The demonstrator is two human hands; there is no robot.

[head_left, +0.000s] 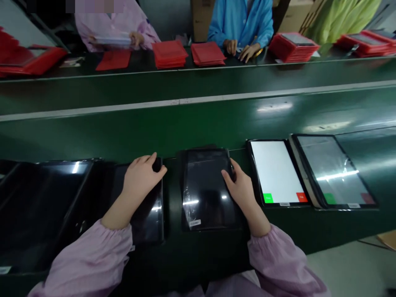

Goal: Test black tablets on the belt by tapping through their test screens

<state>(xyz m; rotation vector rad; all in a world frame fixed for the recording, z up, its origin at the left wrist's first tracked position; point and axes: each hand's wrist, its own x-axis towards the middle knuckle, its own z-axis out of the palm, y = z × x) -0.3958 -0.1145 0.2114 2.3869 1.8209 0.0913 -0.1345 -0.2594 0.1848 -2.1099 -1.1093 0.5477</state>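
Observation:
A dark-screened tablet (207,185) with a small white label lies in front of me. My right hand (241,185) holds its right edge, with thumb on the glass and fingers at the side. To the left, my left hand (142,176) is over the top right corner of another dark tablet (148,222). Its thumb and forefinger close around that dark corner; the other fingers are partly hidden. Right of my right hand lies a tablet with a lit white screen (275,169) showing a green and a red box.
Another tablet (337,169) with a greyish screen lies at the far right. Large dark tablets (46,198) lie at the left. Beyond the green bench (192,128), a raised ledge carries stacks of red pouches (169,53). Several co-workers sit there, one in a blue coat (241,20).

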